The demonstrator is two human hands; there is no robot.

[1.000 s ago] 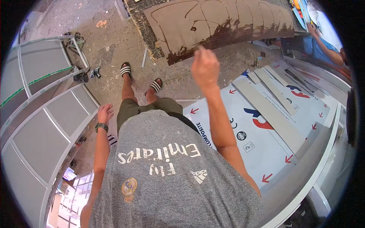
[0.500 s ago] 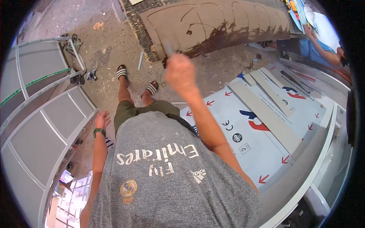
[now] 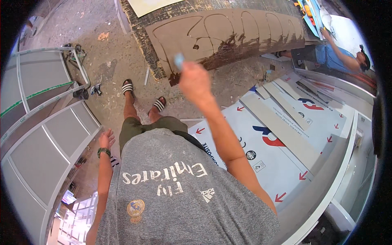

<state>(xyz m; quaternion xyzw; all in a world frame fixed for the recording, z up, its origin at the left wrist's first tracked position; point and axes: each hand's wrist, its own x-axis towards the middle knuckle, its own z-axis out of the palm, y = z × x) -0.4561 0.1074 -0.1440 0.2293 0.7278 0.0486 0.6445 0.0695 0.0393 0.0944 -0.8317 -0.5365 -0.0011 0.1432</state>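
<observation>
My right hand (image 3: 196, 81) is closed round a small pale-blue flat tool (image 3: 179, 60), perhaps a spreader; motion blur hides its exact kind. It is over the near left corner of a brown board (image 3: 175, 34), which lies on a worn worktable (image 3: 143, 38). Looping lines of dark brown glue (image 3: 230, 20) run across the board, and the glue is smeared along its near edge. Whether the tool touches the board I cannot tell. My left hand (image 3: 107, 139) hangs low at my side, fingers apart, holding nothing, beside a grey framed panel.
Grey framed panels (image 3: 49, 151) stand at the left. White printed composite sheets (image 3: 245, 134) with grey strips (image 3: 281, 130) on them lie at the right. Another person (image 3: 339, 51) in a blue top reaches in at the far right. Debris (image 3: 96, 89) lies on the floor.
The view has shifted slightly, and more of the worktable shows at the top. My right hand has moved a little with the pale tool, now showing bluer. My left hand stays open.
</observation>
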